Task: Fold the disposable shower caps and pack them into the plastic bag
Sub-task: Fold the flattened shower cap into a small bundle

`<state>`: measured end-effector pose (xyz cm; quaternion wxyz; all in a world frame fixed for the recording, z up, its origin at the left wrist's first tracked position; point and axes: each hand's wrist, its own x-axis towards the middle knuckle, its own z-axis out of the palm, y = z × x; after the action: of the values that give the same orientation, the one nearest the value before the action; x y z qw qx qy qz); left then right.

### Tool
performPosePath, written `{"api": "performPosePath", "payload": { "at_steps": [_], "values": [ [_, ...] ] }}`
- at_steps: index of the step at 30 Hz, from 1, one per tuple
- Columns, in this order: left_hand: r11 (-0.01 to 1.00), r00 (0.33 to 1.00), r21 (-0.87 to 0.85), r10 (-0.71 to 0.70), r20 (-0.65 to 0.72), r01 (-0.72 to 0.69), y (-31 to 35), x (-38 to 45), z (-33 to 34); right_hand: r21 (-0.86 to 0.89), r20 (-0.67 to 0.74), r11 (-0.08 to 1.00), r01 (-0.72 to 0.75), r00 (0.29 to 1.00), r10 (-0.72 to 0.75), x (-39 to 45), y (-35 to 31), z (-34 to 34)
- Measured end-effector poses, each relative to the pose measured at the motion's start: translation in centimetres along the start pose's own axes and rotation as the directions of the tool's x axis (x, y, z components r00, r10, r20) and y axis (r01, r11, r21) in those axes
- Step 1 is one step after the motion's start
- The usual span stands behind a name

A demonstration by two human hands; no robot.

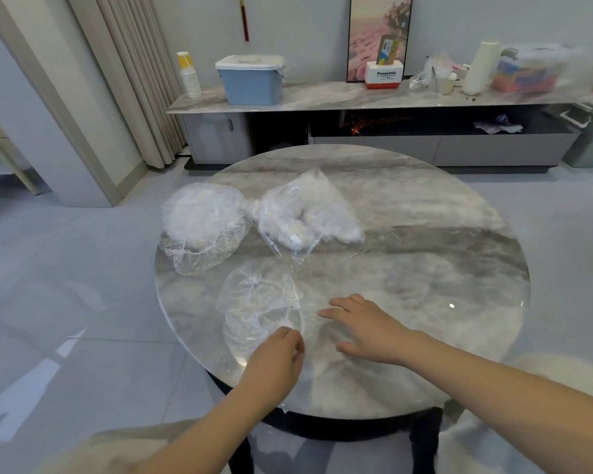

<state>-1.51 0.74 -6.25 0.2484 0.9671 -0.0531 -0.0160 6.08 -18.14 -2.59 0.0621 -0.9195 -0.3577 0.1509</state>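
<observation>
Near table edge [172, 313] | left hand [274, 357] pinches clear shower cap [257, 302] rim | right hand [367, 326] spread flat beside it | risk: thin film slips from pinch, fold springs open

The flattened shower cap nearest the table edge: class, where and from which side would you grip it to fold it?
Probably pinch the shower cap at its near gathered rim, from the near side, where the left hand already pinches. It lies flat and limp.
</observation>
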Motion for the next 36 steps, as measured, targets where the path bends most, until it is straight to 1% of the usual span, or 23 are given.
{"api": "performPosePath", "payload": {
  "at_steps": [4,7,10,12,14,16,19,21,23,26,30,33,36],
  "values": [
    [0.992,0.997,-0.099,0.071,-0.033,-0.074,1.4,-1.0,0.1,0.040,-0.072,0.998,0.041,0.997,-0.038,-0.4,-0.2,0.6],
    [0.986,0.996,-0.142,0.084,-0.012,-0.085,2.1,-1.4,0.3,0.029,-0.125,0.995,0.093,0.988,-0.088,-0.5,-0.2,1.1],
    [0.984,0.996,-0.160,0.086,0.028,-0.080,2.4,-1.7,0.5,0.023,-0.170,0.994,0.109,0.980,-0.103,-0.6,0.2,1.4],
    [0.985,0.996,-0.150,0.086,0.020,-0.082,2.4,-1.8,0.6,0.003,-0.155,0.996,0.094,0.984,-0.092,-0.9,0.6,1.3],
    [0.991,0.997,-0.112,0.079,0.014,-0.077,2.2,-1.7,0.6,0.026,-0.142,0.997,0.078,0.987,-0.074,-1.2,0.8,1.3],
    [0.998,0.997,-0.046,0.046,0.067,-0.043,2.0,-1.5,0.8,0.074,-0.110,0.996,0.054,0.993,-0.046,-1.6,0.9,1.3],
    [0.997,0.987,0.075,0.008,0.159,-0.020,1.7,-1.3,1.0,0.180,-0.017,0.983,-0.013,1.000,0.016,-2.0,0.7,1.4],
    [0.992,0.987,0.127,0.006,0.162,-0.027,1.6,-1.1,1.0,0.199,0.036,0.979,-0.053,0.998,0.047,-2.2,0.7,1.5],
    [0.992,0.993,0.124,0.000,0.118,-0.015,1.7,-0.9,0.8,0.208,0.061,0.975,-0.074,0.996,0.063,-2.2,0.8,1.5],
    [0.995,0.994,0.065,-0.076,0.080,0.071,1.9,-0.6,0.3,0.253,0.074,0.960,-0.116,0.992,0.100,-2.1,1.0,1.4],
    [0.964,0.974,-0.143,-0.214,0.073,0.223,1.3,-0.1,0.0,0.369,0.036,0.913,-0.176,0.984,0.175,-2.1,1.0,1.0],
    [0.937,0.945,-0.134,-0.311,0.105,0.324,0.4,0.4,0.4,0.384,0.054,0.888,-0.253,0.966,0.252,-1.7,1.0,1.7],
    [0.907,0.917,-0.139,-0.387,0.099,0.398,-0.6,1.1,0.7,0.306,0.058,0.891,-0.335,0.941,0.334,-1.1,1.4,2.7]
  ]
}}
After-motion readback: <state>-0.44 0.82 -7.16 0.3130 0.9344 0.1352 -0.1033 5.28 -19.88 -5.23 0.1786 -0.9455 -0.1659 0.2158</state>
